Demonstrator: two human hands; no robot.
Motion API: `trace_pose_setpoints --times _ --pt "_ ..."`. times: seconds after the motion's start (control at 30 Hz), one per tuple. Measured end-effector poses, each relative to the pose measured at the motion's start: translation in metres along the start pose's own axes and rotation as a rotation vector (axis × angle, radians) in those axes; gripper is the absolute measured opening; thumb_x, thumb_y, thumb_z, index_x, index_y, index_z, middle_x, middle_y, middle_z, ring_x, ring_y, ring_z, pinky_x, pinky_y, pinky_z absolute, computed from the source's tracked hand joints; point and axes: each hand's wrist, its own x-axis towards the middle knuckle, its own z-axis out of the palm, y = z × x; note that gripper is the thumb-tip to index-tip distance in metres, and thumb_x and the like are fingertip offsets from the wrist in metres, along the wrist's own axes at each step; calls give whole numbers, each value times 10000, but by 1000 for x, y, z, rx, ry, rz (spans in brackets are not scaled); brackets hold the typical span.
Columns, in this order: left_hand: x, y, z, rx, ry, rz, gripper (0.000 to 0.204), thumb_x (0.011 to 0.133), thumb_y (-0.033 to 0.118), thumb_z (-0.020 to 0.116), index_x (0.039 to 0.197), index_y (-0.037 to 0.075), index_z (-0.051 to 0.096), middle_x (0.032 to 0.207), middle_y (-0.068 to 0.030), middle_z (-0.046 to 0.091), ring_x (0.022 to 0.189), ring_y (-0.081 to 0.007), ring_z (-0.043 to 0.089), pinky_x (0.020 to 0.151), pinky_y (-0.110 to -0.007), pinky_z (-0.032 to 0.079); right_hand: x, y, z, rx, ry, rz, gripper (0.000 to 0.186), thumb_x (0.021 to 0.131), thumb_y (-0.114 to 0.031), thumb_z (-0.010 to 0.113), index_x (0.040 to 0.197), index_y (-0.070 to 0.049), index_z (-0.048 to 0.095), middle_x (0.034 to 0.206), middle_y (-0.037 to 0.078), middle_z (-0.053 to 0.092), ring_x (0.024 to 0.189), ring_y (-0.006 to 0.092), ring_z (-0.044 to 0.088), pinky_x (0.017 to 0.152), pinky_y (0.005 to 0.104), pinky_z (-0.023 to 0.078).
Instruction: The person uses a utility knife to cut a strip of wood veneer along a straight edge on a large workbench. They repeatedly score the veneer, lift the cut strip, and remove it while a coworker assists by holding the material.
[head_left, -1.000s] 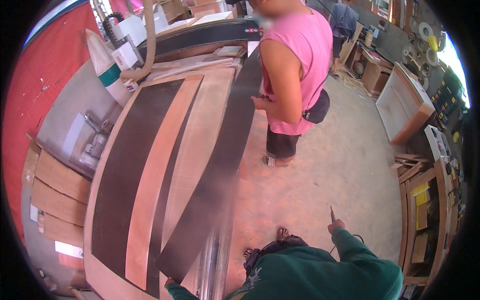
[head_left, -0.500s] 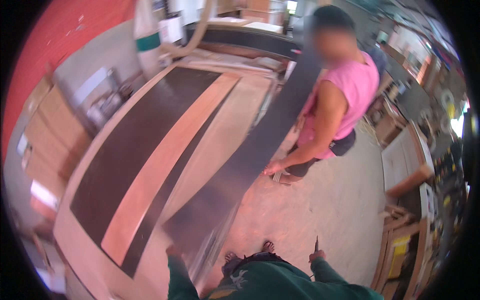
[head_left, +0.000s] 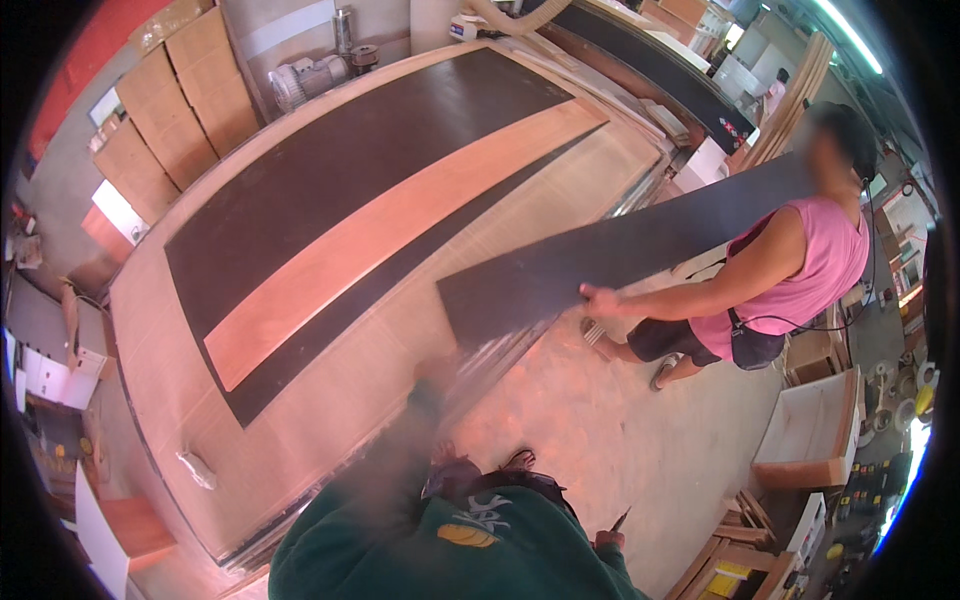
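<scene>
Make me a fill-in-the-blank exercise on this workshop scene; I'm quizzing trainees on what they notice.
1. The co-worker in the pink top grips the long dark panel with one ____.
2. The person's left hand, blurred, is at the panel's near ____.
3. On the big worktable, a light wood strip lies between two ____ pieces.
4. The person's right hand holds a thin ____ object.

Missing words: hand; end; dark; pointed

Left hand (head_left: pixel 437 372) motion-blurred near the dark panel (head_left: pixel 600 262); grip indeterminable. Right hand (head_left: pixel 607 540) largely hidden behind the green sleeve, its thin object too small to identify. Panel's far end hidden behind the co-worker.
</scene>
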Motion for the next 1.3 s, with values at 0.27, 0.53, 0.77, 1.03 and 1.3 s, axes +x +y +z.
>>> trace_pose_setpoints --times 0.27,0.53,0.77,1.03,1.3 --pt "-92 -9 -2 458 42 225 217 919 177 684 1070 33 743 945 -151 775 885 -302 747 819 -428 604 34 21 36 876 200 603 585 810 -432 735 1063 96 741 1024 269 770 1019 379 758 910 482 597" --pt "-231 -2 144 374 -825 109 203 980 252 644 1043 76 722 938 -117 732 863 -239 695 712 -397 545 76 79 -16 862 53 433 509 746 -328 848 1056 62 748 1006 228 775 944 337 775 779 460 634" --pt "-211 -21 132 536 -368 -530 217 1047 309 603 991 124 702 895 -61 684 789 -146 640 556 -355 493 173 104 -70 1348 52 280 282 840 -246 794 951 3 723 823 101 702 571 221 600 510 401 525" --pt "-51 129 122 -757 374 -358 404 1029 454 638 1251 117 656 1051 -42 729 854 -183 667 721 -376 540 299 47 -234 1416 -95 17 211 838 -117 782 987 3 691 736 65 614 539 196 584 470 385 551" --pt "136 186 46 -1249 627 -192 914 945 589 687 1615 92 315 1390 -95 540 1208 -262 557 1025 -519 531 343 -68 -432 1526 -120 -143 348 914 -230 822 1104 9 654 789 71 589 525 201 570 470 376 532"
